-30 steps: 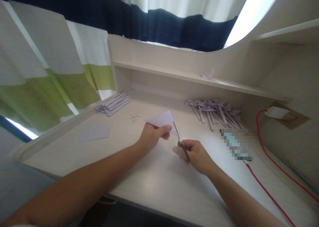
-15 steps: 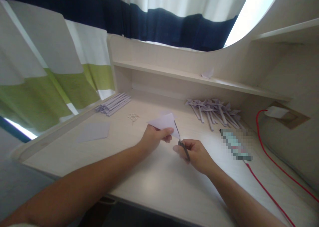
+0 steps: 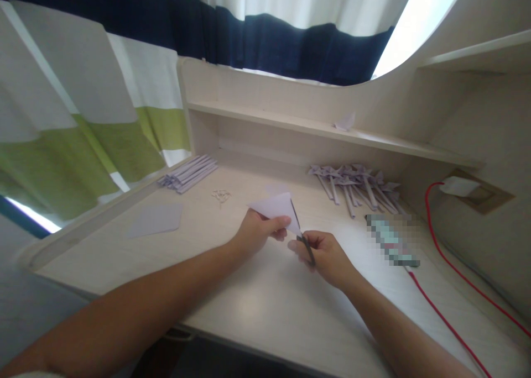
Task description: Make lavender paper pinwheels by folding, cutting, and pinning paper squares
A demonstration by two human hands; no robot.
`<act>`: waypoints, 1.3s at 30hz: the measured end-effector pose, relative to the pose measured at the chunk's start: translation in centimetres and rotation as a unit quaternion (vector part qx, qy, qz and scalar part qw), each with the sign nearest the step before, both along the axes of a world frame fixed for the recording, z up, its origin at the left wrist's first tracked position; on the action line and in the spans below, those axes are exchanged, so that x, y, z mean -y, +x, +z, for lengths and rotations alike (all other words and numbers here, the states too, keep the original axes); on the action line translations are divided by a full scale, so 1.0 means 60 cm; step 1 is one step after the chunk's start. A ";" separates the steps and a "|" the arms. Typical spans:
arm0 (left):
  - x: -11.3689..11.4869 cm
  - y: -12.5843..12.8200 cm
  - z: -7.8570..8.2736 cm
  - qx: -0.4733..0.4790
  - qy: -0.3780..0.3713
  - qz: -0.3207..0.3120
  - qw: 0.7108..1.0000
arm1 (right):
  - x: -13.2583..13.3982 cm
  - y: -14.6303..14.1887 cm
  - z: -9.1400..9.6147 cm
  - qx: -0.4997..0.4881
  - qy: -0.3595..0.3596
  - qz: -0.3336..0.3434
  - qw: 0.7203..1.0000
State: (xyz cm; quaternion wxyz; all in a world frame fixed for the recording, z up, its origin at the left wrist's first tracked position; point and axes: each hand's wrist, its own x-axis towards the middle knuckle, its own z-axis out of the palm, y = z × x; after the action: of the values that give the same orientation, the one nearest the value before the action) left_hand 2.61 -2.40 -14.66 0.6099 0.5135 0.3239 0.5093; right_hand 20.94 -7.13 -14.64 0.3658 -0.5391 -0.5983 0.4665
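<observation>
Over the middle of the desk, my left hand (image 3: 262, 229) pinches a folded, triangular sheet of white paper (image 3: 276, 206) between thumb and fingers. My right hand (image 3: 322, 253) is closed round the dark handles of a pair of scissors (image 3: 306, 248). The scissor blades point up and away, along the paper's right edge and touching it; how far apart they stand I cannot make out. Behind the folded paper lies a faint pale patch, perhaps another bit of paper. A small heap of pins or short sticks (image 3: 221, 196) lies beyond my left hand.
Rolled paper sticks (image 3: 188, 173) are bundled at the back left, with flat paper sheets (image 3: 155, 220) nearer. Paper pinwheels (image 3: 352, 182) pile up at the back right. A blurred phone (image 3: 392, 240) on a red cable (image 3: 446, 314) lies right. A paper scrap (image 3: 345, 122) rests on the shelf.
The folded paper has shifted slightly right and down towards the scissors, along with my left hand. My right hand has barely moved.
</observation>
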 end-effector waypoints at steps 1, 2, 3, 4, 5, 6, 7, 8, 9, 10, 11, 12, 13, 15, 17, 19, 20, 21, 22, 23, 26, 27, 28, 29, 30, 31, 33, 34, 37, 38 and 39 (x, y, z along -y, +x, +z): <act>-0.001 0.000 -0.001 -0.003 -0.002 -0.002 1.000 | -0.001 0.000 -0.001 -0.004 0.002 -0.001 1.000; -0.002 0.001 -0.003 -0.007 -0.003 -0.005 1.000 | -0.002 0.000 -0.002 -0.008 0.004 -0.002 1.000; -0.002 0.001 -0.004 -0.012 -0.005 -0.007 1.000 | -0.002 0.000 -0.003 -0.010 0.004 -0.001 1.000; -0.003 0.002 -0.006 -0.015 -0.005 -0.009 1.000 | -0.003 0.000 -0.004 -0.013 0.003 0.000 1.000; -0.004 0.003 -0.007 -0.017 -0.005 -0.009 1.000 | -0.004 0.000 -0.005 -0.015 0.002 0.001 1.000; -0.005 0.003 -0.009 -0.017 -0.005 -0.010 1.000 | -0.005 0.000 -0.005 -0.016 0.001 0.003 1.000; -0.005 0.004 -0.010 -0.016 -0.003 -0.011 1.000 | -0.005 0.000 -0.006 -0.018 0.001 0.003 1.000; -0.006 0.004 -0.011 -0.014 -0.002 -0.012 1.000 | -0.006 0.000 -0.006 -0.019 0.003 0.004 1.000; -0.006 0.004 -0.011 -0.013 -0.001 -0.015 1.000 | -0.006 0.000 -0.006 -0.021 0.005 0.004 1.000; -0.006 0.005 -0.012 -0.014 0.001 -0.018 1.000 | -0.006 0.000 -0.006 -0.022 0.007 0.003 1.000; -0.007 0.005 -0.012 -0.016 0.002 -0.021 1.000 | -0.006 0.000 -0.006 -0.025 0.009 0.003 1.000; -0.007 0.005 -0.013 -0.019 0.002 -0.024 1.000 | -0.006 0.000 -0.006 -0.028 0.009 0.003 1.000; -0.007 0.005 -0.013 -0.022 0.003 -0.025 0.999 | -0.006 0.000 -0.005 -0.031 0.008 0.002 0.999; -0.007 0.005 -0.013 -0.027 0.006 -0.026 0.999 | -0.006 0.000 -0.004 -0.034 0.006 0.001 0.999; -0.007 0.004 -0.012 -0.028 0.007 -0.024 0.999 | -0.005 -0.002 -0.002 -0.034 0.005 0.000 0.999; -0.006 0.005 -0.012 -0.029 0.009 -0.022 0.999 | -0.004 -0.003 0.000 -0.036 0.007 -0.002 0.999; -0.006 0.005 -0.012 -0.031 0.009 -0.022 0.999 | -0.004 -0.003 0.001 -0.038 0.008 -0.003 0.999; -0.006 0.005 -0.012 -0.033 0.009 -0.022 0.999 | -0.004 -0.003 0.001 -0.040 0.010 -0.004 0.999; -0.006 0.005 -0.013 -0.036 0.009 -0.024 0.999 | -0.004 -0.003 0.000 -0.040 0.012 -0.004 0.999; -0.006 0.005 -0.013 -0.040 0.010 -0.024 0.999 | -0.005 -0.002 -0.001 -0.039 0.012 -0.003 0.999; -0.006 0.005 -0.013 -0.052 0.015 -0.024 0.998 | -0.006 -0.001 -0.006 -0.036 0.007 0.001 0.999; -0.006 0.005 -0.013 -0.056 0.018 -0.022 0.998 | -0.007 0.000 -0.006 -0.036 0.006 0.001 0.999; -0.005 0.005 -0.013 -0.060 0.020 -0.023 0.998 | -0.007 0.000 -0.007 -0.036 0.006 0.001 0.999; -0.005 0.005 -0.012 -0.063 0.021 -0.023 0.998 | -0.007 0.001 -0.007 -0.036 0.007 0.001 0.999; -0.005 0.005 -0.011 -0.066 0.022 -0.023 0.997 | -0.007 0.001 -0.007 -0.035 0.008 0.002 0.999; -0.005 0.005 -0.011 -0.067 0.023 -0.024 0.997 | -0.007 0.001 -0.007 -0.035 0.008 0.002 0.999; -0.005 0.005 -0.010 -0.070 0.025 -0.027 0.997 | -0.008 0.003 -0.008 -0.035 0.005 0.002 0.999; -0.006 0.006 -0.010 -0.070 0.027 -0.029 0.997 | -0.008 0.003 -0.008 -0.036 0.002 0.002 0.999; -0.007 0.006 -0.012 -0.073 0.028 -0.032 0.996 | -0.010 0.006 -0.012 -0.039 0.001 0.001 0.999; -0.008 0.006 -0.013 -0.073 0.028 -0.032 0.996 | -0.011 0.006 -0.013 -0.038 0.002 0.001 0.999; -0.008 0.006 -0.014 -0.073 0.027 -0.032 0.996 | -0.011 0.006 -0.013 -0.038 0.003 -0.001 0.999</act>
State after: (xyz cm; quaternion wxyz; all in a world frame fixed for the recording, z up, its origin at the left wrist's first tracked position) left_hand 2.94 -1.92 -15.51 0.5861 0.5758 0.3373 0.4595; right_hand 21.30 -6.45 -15.42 0.3902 -0.5202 -0.5847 0.4850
